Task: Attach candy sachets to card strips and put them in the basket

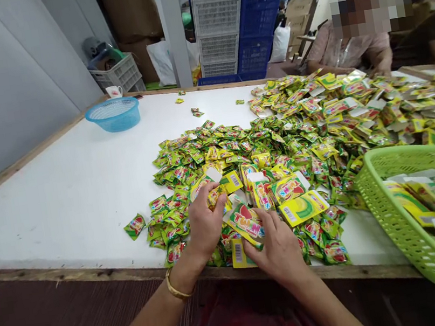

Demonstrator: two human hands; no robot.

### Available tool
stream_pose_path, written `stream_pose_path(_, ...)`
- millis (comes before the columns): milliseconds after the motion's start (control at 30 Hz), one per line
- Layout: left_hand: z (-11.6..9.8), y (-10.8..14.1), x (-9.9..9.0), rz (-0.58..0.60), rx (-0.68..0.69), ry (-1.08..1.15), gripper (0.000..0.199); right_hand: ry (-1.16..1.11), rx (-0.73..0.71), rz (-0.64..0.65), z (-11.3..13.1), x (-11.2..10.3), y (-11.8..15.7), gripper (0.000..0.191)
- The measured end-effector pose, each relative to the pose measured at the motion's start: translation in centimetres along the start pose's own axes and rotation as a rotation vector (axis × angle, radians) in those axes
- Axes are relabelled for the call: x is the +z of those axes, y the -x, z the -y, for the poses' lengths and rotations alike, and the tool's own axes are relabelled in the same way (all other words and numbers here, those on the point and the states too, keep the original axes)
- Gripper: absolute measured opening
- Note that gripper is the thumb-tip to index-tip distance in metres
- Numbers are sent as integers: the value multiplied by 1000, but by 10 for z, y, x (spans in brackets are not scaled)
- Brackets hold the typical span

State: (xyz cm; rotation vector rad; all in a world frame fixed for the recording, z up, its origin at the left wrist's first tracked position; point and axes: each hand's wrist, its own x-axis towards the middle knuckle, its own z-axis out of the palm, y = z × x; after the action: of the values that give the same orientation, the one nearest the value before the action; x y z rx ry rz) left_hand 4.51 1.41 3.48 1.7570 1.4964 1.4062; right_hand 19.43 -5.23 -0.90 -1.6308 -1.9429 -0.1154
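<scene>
My left hand [205,220], with a gold bangle on the wrist, is closed with thumb and fingertips on a small yellow candy packet [215,197]. Between the thumb and fingers of my right hand [276,247] is a flat printed candy box [245,225], tilted, its white end flap towards my left hand. Around both hands spreads a heap of small green candy packets [188,159]. Several yellow and green boxes lie on that heap, among them a yellow box [305,207] just right of my right hand and another box [238,252] below it.
A green basket [390,224] of boxes stands at the right edge. More boxes [335,107] are piled at the back right, before a seated person [351,47]. On the white table [62,191] sits a blue basket [115,121], near a white cup [114,92]. Crates [220,15] are stacked behind.
</scene>
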Motion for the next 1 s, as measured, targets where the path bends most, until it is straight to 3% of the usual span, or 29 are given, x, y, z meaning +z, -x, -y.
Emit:
stream_pose_path(100, 5, 8, 11, 45, 24, -34, 19, 17, 3, 4, -3, 3, 5, 46)
stream_pose_path(233, 5, 19, 24, 232, -175, 16, 16, 148, -48, 74, -7, 3, 9, 43)
stream_pose_path(333, 7, 25, 29, 307, -281, 60, 16, 215, -105, 119, -8, 2, 10, 52)
stream_pose_path(567, 7, 15, 13, 524, -172, 72, 18, 208, -160, 106, -14, 2, 7, 54)
stream_pose_path(800, -3, 3, 6, 547, -187, -5, 17, 227, -176, 38, -11, 1, 3, 56)
stream_pose_path(1000, -10, -1, -3, 744, 77, -156, 30, 226, -238, 18, -11, -2, 4, 65)
